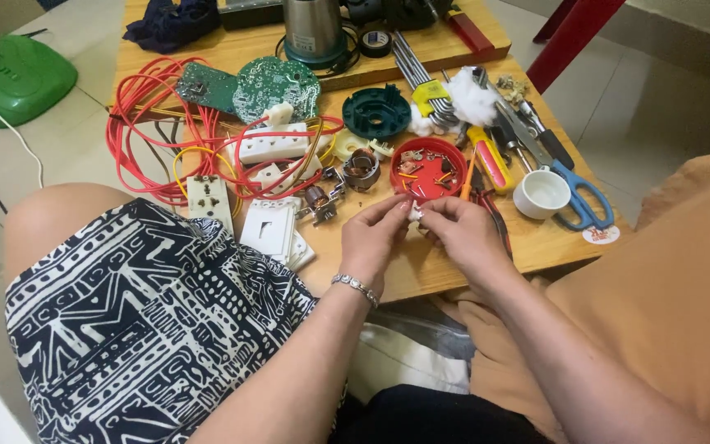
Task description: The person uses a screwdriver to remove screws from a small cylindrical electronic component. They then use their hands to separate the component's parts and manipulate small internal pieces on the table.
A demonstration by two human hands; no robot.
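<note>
My left hand (374, 239) and my right hand (463, 233) meet over the front edge of a low wooden table (536, 238). Both pinch a small white part (414, 212) between their fingertips; most of it is hidden by the fingers. A beaded bracelet (355, 287) circles my left wrist. Just beyond the hands sits a round red lid (428, 167) holding several small metal and orange bits. An orange-handled screwdriver (467, 177) leans by its right rim.
Red and yellow wires (154, 123), white sockets and switch plates (269, 226), green circuit boards (275, 85), a teal round part (376, 111), small motors (361, 168), hex keys, a yellow screwdriver (489, 156), a white cup (541, 193), blue scissors (583, 193), a kettle (314, 33). Green fan base (14, 78) on the floor.
</note>
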